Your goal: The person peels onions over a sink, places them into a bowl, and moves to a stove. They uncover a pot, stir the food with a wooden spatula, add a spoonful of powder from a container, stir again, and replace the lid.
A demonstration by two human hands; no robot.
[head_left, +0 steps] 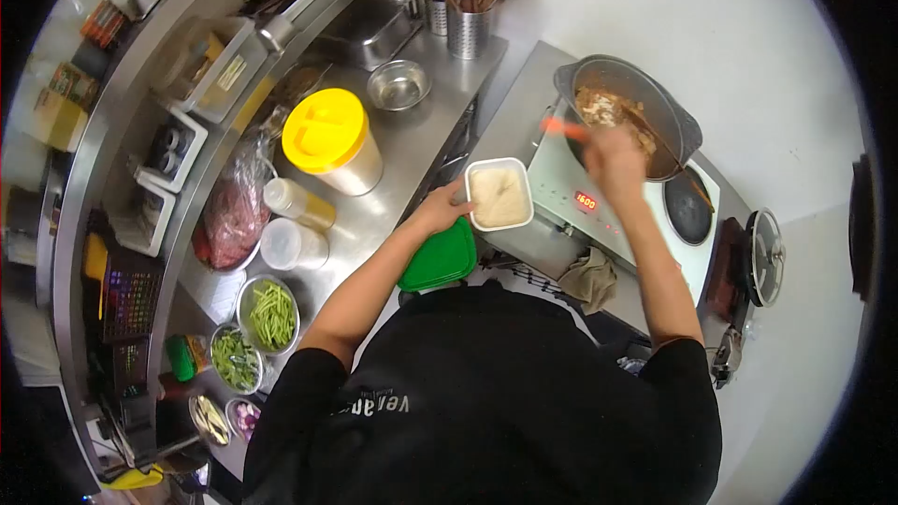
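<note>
On my far left, the steel counter (412, 145) curves along the shelf and is crowded. There is a bowl of cut green beans (269, 313), a clear bag of red meat (232, 210), a squeeze bottle (297, 203) and a yellow-lidded tub (327, 131). The only bare metal is the strip between that tub and the counter's right edge. A green lid (440, 257) lies flat there, overhanging the edge.

The left hand (440, 210) is closed on the left rim of a white plastic container (499, 194), with the fingers curled around it. It is a rounded square with its open mouth facing up, and it is filled with something pale and smooth. It sits level over the gap between the counter and the induction cooktop (561, 182), with its right edge over the cooktop's corner. The cooktop's red display glows just beside it.

The right hand (613, 164) is a tight fist on an orange-handled utensil (564, 128). The handle is blurred and sticks out left of the fist, with its long axis running nearly level toward the container. I cannot tell what its working end is. The fist is over the near rim of the dark, round wok (683, 117), which holds pale brown food.

Further right, the second burner is bare, and a glass lid (765, 255) stands beyond the cooktop's edge. Past that the floor is clear.
</note>
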